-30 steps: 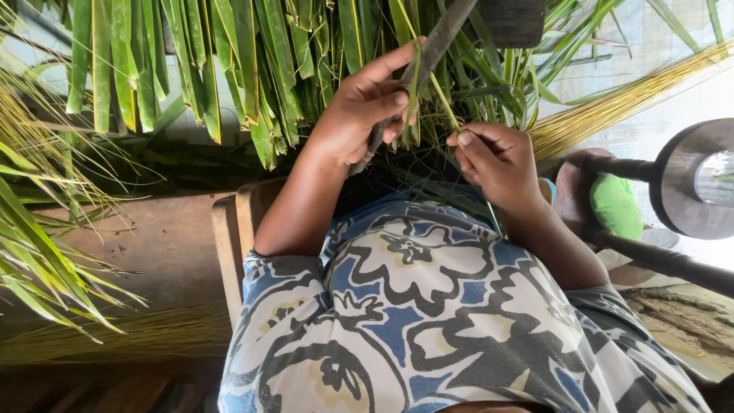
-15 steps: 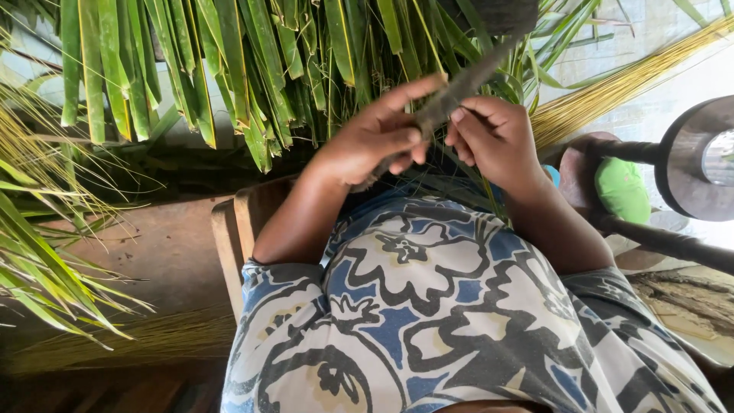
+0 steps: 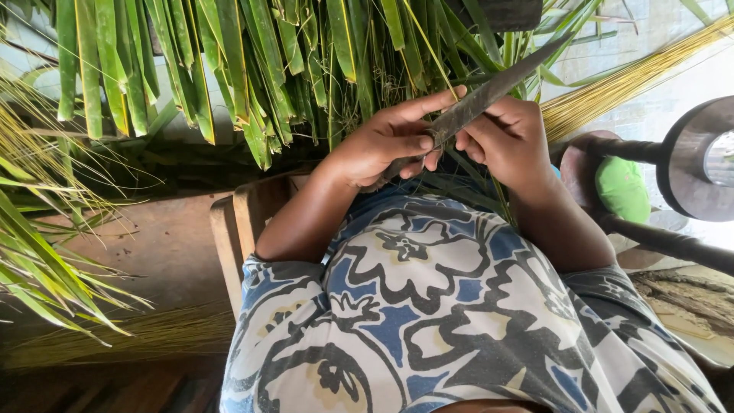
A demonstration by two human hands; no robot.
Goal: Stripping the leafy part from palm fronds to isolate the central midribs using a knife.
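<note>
Head view: left hand (image 3: 382,145) grip holds knife (image 3: 489,88), blade now raised; right hand (image 3: 508,138) pinches leaf strip (image 3: 501,195)

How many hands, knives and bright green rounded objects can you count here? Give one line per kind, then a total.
Hands: 2, left hand and right hand
Knife: 1, the knife gripped by the left hand
Green rounded object: 1
Total: 4

Left hand (image 3: 382,145) gripping a long dark knife (image 3: 489,88), blade slanting up right; right hand (image 3: 508,141) pinching a thin leaf strip (image 3: 501,195) against it; green palm leaves (image 3: 229,69) hanging behind, yellow midribs (image 3: 627,84) at right
</note>
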